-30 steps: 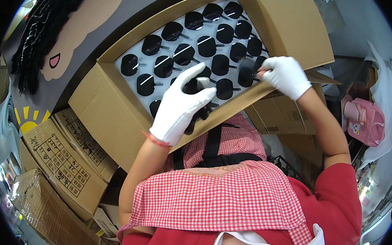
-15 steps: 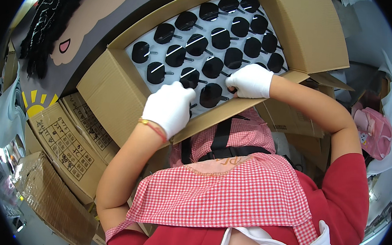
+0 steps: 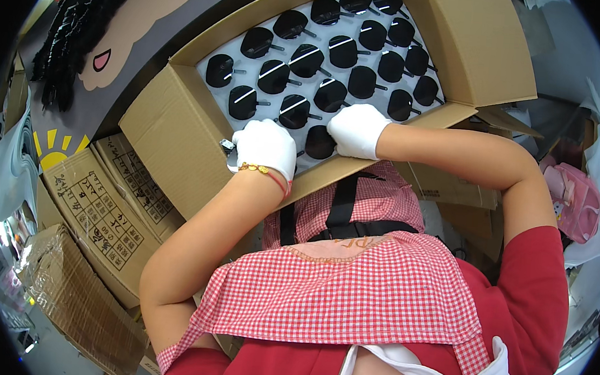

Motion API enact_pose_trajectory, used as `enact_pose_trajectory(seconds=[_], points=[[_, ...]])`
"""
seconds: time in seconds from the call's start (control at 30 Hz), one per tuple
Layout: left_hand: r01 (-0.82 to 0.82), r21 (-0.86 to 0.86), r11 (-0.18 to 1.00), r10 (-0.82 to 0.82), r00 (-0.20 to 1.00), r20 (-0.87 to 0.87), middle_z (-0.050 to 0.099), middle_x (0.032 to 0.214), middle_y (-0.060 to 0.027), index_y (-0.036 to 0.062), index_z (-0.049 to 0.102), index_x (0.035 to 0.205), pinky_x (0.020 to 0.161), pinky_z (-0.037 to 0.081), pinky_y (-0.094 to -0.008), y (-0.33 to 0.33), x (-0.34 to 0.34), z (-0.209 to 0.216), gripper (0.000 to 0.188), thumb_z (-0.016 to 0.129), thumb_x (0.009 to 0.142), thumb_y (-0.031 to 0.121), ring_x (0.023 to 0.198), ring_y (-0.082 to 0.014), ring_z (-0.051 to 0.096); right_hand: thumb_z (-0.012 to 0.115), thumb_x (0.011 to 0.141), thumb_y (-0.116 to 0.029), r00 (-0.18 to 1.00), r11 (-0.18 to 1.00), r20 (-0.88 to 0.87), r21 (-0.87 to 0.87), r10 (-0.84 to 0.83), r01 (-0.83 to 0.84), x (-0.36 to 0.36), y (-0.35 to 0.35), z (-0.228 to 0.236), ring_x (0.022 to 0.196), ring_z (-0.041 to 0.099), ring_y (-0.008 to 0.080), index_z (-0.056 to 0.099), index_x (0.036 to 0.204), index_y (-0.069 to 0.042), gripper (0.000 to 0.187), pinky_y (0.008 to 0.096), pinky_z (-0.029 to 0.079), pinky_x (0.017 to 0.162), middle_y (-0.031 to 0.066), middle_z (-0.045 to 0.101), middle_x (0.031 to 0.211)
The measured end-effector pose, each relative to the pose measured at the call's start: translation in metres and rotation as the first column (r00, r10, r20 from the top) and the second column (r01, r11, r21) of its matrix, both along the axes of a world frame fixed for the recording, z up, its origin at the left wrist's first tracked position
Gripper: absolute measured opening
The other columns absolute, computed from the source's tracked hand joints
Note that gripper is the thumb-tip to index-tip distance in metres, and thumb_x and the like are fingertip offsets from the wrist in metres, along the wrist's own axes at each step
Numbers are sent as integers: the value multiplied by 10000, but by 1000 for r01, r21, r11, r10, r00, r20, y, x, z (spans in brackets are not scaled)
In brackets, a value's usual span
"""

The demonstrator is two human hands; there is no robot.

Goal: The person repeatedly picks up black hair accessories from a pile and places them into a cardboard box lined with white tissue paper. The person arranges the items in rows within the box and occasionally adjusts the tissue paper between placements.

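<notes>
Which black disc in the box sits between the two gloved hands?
The black disc by the box's near wall, flanked by the left hand and right hand; the other discs visible on the white sheet lie higher in view.

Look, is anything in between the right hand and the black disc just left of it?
Nothing that I can see. The right hand is right beside the disc, though I can't tell if they touch. The box's near wall is below them in the picture, not in between.

Glossy, rounded black lenses [image 3: 273, 77] with narrow rightward tabs [image 3: 295, 83], spaced in rows inside a cardboard box [image 3: 165, 110]
</notes>
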State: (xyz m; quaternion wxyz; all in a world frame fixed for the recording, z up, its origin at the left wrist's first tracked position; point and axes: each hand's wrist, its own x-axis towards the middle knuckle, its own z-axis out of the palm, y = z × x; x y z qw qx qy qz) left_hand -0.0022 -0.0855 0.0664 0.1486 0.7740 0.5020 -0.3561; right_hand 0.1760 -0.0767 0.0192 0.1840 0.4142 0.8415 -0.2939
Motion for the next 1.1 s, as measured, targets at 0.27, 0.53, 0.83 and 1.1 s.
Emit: enact_pose_trajectory(seconds=[0.27, 0.53, 0.83, 1.1], points=[[122, 2, 993, -121, 983, 141, 664, 1024, -108, 101, 691, 1011, 787, 543, -413, -17, -7, 5, 170, 576, 900, 159, 997, -265, 654, 759, 696, -316, 997, 999, 68, 12, 32, -32, 36, 13, 11, 717, 687, 319, 712, 776, -113, 223, 423, 544, 655, 126, 684, 719], [293, -115, 949, -278, 951, 136, 673, 985, -119, 166, 711, 1051, 765, 572, -386, -12, -2, 8, 205, 597, 884, 129, 962, -274, 693, 770, 727, -251, 954, 955, -73, 78, 291, -286, 78, 36, 9, 814, 687, 308, 607, 1093, -104, 427, 403, 552, 681, 98, 673, 933], [427, 137, 894, -444, 805, 393, 604, 947, -84, 183, 689, 1070, 690, 522, -362, -10, 22, -16, 215, 586, 881, 177, 869, -246, 644, 719, 809, -244, 957, 982, -257, 168, 131, -89, 82, 45, 9, 787, 679, 271, 617, 1135, -133, 359, 366, 540, 670, 62, 679, 883], [444, 116, 888, -450, 792, 413, 608, 953, -79, 165, 714, 904, 691, 515, -383, -7, 29, -13, 131, 598, 845, 162, 883, -254, 647, 694, 861, -208, 912, 890, -410, 417, 3, 185, 150, 111, 51, 825, 662, 257, 638, 1089, -100, 258, 339, 532, 761, 69, 690, 916]])
